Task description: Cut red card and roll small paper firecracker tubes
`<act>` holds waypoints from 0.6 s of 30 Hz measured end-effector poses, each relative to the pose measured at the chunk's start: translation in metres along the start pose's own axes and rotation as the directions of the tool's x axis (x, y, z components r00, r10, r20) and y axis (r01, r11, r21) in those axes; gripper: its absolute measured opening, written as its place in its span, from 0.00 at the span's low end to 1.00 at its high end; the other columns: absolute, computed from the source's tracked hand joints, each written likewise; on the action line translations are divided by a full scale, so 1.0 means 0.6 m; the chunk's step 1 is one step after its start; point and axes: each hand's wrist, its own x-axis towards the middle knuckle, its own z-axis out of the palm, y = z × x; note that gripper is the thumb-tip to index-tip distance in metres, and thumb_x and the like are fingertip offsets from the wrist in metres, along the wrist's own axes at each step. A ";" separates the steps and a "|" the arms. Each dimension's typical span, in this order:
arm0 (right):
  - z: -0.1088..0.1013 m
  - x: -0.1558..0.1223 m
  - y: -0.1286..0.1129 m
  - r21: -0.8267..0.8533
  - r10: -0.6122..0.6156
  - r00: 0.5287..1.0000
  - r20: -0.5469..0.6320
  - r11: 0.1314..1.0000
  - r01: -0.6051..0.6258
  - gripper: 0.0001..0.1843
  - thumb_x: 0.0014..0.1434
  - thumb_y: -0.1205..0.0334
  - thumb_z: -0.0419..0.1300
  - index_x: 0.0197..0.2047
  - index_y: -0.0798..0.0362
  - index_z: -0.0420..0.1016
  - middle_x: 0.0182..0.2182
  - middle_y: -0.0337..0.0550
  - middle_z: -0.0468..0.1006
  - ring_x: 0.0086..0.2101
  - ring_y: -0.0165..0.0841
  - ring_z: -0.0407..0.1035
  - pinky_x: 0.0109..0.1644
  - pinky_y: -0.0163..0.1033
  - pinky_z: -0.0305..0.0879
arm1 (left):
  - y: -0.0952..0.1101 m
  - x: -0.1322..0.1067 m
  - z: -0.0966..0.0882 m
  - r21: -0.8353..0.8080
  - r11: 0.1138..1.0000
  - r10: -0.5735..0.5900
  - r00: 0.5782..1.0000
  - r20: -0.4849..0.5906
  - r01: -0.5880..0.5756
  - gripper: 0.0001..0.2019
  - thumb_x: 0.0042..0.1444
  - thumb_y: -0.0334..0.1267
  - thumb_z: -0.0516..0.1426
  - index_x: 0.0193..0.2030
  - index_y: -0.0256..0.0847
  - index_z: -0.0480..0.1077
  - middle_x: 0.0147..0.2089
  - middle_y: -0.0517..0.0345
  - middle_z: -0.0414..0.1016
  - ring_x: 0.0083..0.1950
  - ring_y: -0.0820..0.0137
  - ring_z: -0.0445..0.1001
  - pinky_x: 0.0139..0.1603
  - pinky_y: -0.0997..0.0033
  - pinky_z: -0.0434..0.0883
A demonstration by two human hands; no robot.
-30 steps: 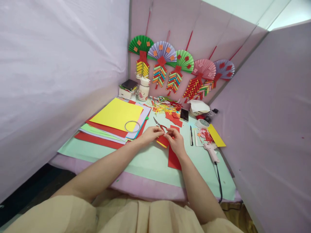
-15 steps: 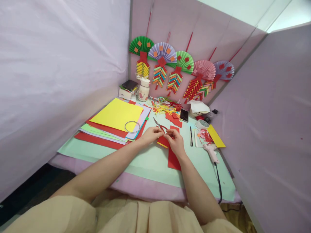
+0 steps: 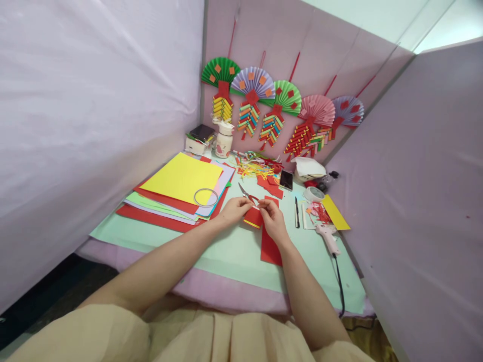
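Note:
Between my hands is a small piece of red paper [image 3: 253, 216] with a yellow strip along its near edge and a pale strip at its far edge. My left hand [image 3: 236, 209] pinches its far left corner, fingers closed. At the far right corner, my right hand [image 3: 272, 218] pinches it between thumb and fingers. Scissors with red handles [image 3: 247, 193] lie just beyond my fingers, blades pointing away to the left. Under my right hand and wrist runs a long red paper strip [image 3: 270, 251], partly covered.
Left lies a stack of coloured sheets [image 3: 177, 176] with a metal ring [image 3: 206, 197]. On the right are a craft knife [image 3: 297, 213], tape roll [image 3: 314, 194] and corded glue gun [image 3: 329, 239]. Paper scraps [image 3: 260, 168], a phone [image 3: 286, 180] and a bottle [image 3: 224, 141] stand behind; paper fans [image 3: 252, 83] hang above.
My fingers have shifted slightly on the red paper, and a pale strip at its far edge now shows between them. The other things lie as before.

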 end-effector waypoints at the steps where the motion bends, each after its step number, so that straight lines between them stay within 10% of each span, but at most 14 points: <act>1: -0.001 0.000 0.000 0.004 0.002 1.000 0.004 1.000 -0.002 0.11 0.54 0.60 0.57 0.42 0.48 0.72 0.37 0.40 0.76 0.40 0.35 0.71 0.49 0.42 0.65 | -0.001 0.001 0.000 -0.003 1.000 -0.003 1.000 -0.005 0.003 0.11 0.50 0.42 0.54 0.31 0.37 0.75 0.29 0.58 0.75 0.32 0.70 0.70 0.32 0.73 0.64; 18: -0.001 -0.004 -0.010 -0.040 0.013 0.998 -0.055 0.999 -0.015 0.10 0.54 0.60 0.57 0.39 0.49 0.74 0.36 0.40 0.77 0.38 0.36 0.71 0.46 0.42 0.66 | -0.003 0.004 -0.005 0.030 1.000 -0.003 0.995 -0.102 0.006 0.10 0.50 0.40 0.55 0.31 0.38 0.74 0.33 0.56 0.78 0.36 0.66 0.73 0.38 0.71 0.67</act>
